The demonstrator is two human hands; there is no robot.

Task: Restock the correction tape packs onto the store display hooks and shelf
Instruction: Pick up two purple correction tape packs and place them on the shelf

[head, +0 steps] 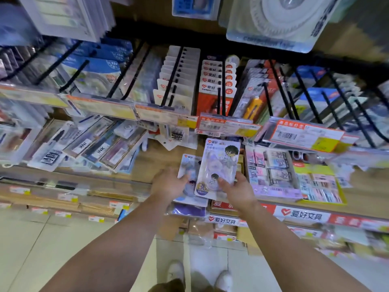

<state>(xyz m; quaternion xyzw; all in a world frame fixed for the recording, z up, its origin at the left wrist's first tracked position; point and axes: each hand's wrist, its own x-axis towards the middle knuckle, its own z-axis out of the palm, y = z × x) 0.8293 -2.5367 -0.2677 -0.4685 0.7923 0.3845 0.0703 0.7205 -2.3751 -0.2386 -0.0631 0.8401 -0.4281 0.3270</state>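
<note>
Both bare arms reach forward, close together. The left hand (168, 184) curls its fingers around a pack (190, 178); the right hand (237, 189) pinches another pack (217, 165), thumb on top.

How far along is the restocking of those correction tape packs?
Done: hard to tell, though the black hooks above hold rows of carded packs. In hand: the right hand holds a cartoon-printed blister pack; the left hand holds another pack. Left: hanging or shelving both.
</note>
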